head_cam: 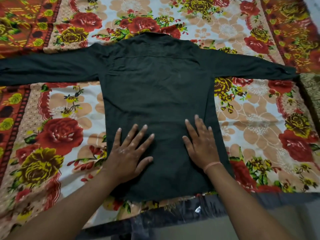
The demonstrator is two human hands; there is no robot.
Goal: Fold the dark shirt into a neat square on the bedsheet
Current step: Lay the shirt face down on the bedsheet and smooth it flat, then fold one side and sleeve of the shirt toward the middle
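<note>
Both bare forearms reach forward from the near edge | left hand [127, 153] flat, palm down, fingers spread, gripping nothing | right hand [201, 144] likewise flat and open | dark long-sleeved cotton shirt [155, 87] lies back-up under both palms, sleeves outstretched, on floral red-and-cream bedsheet [259, 118].

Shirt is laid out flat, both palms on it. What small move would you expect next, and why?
Probably the left hand slides out to the left sleeve to fold it across the back. The dark shirt already lies flat, back up, both sleeves spread wide on the bedsheet; the right hand can stay pressing it flat.
</note>
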